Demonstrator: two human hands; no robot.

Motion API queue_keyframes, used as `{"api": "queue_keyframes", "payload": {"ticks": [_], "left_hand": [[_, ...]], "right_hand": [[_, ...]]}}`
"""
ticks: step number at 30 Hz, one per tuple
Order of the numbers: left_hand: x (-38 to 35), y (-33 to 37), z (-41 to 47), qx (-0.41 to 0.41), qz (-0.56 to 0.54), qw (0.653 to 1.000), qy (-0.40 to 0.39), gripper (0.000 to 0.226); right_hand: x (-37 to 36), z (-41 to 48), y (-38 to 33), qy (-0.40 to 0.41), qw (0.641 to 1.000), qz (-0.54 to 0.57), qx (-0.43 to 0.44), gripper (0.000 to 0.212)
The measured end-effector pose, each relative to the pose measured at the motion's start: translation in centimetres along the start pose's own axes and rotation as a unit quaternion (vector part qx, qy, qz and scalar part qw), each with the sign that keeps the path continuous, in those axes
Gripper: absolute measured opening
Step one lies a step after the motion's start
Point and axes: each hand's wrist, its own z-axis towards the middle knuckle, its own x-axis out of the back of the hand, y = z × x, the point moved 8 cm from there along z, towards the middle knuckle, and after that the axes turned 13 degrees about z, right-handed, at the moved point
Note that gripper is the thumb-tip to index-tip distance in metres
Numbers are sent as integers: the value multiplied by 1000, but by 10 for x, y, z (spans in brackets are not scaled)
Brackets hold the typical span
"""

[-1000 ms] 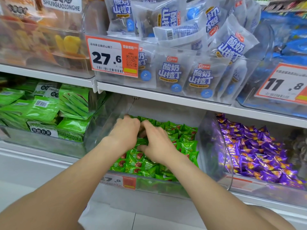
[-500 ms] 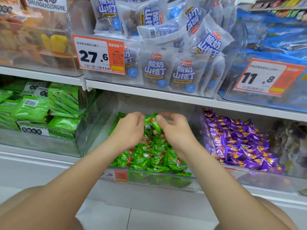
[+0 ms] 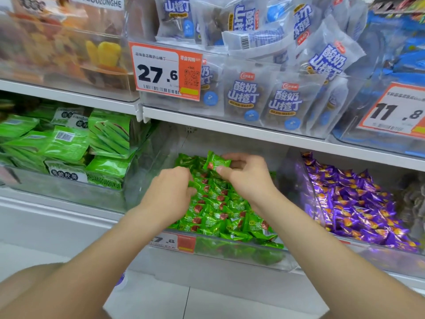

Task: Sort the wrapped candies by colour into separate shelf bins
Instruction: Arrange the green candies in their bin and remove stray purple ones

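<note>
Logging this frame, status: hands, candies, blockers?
Right hand pinching one green candy above the pile. Left hand resting in green candies, grip unclear. Purple candies separate, next bin. Nothing in the way.

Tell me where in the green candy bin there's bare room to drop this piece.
Free: the back left corner of the green candy bin, between its left wall and the pile, and the strip behind the pile under the shelf. Crowded: the front, heaped to the lip, and the middle, where the left hand and right hand, pinching a green candy, work.

Bright even store light, soft shadows, wide-angle bend at edges — upper-left blurred
</note>
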Motion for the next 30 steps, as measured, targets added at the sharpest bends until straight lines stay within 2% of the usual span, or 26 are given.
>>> {"api": "queue_keyframes", "payload": {"ticks": [7, 13, 17, 21, 22, 24, 26, 28, 29, 30], "left_hand": [[-4, 1, 4, -28, 33, 999, -9, 22], [-10, 6, 3, -27, 26, 999, -15, 20], [-7, 5, 5, -22, 2, 1000, -13, 16], [4, 2, 4, -18, -30, 999, 16, 26], [7, 2, 4, -17, -38, 999, 30, 24], [15, 1, 1, -14, -59, 996, 63, 19], [23, 2, -3, -22, -70, 993, 96, 17], [30, 3, -6, -35, -92, 987, 129, 15], [32, 1, -7, -36, -106, 983, 143, 15], [35, -2, -7, -31, -121, 980, 154, 14]], "right_hand": [[-69, 69, 13, -8, 990, -126, 54, 30], [-96, 96, 19, -16, 960, -241, 140, 21], [-109, 95, 14, -84, 912, -366, 162, 29], [-116, 84, 6, -111, 807, -546, 196, 48], [-116, 80, 5, -112, 796, -559, 202, 55], [-108, 74, -1, -108, 822, -528, 187, 63], [-94, 67, -9, -83, 884, -426, 172, 44], [-70, 50, -14, -46, 971, -208, 110, 27], [-59, 34, -10, -40, 996, -65, 37, 29], [-54, 16, -4, -57, 995, 61, -47, 32]]}}
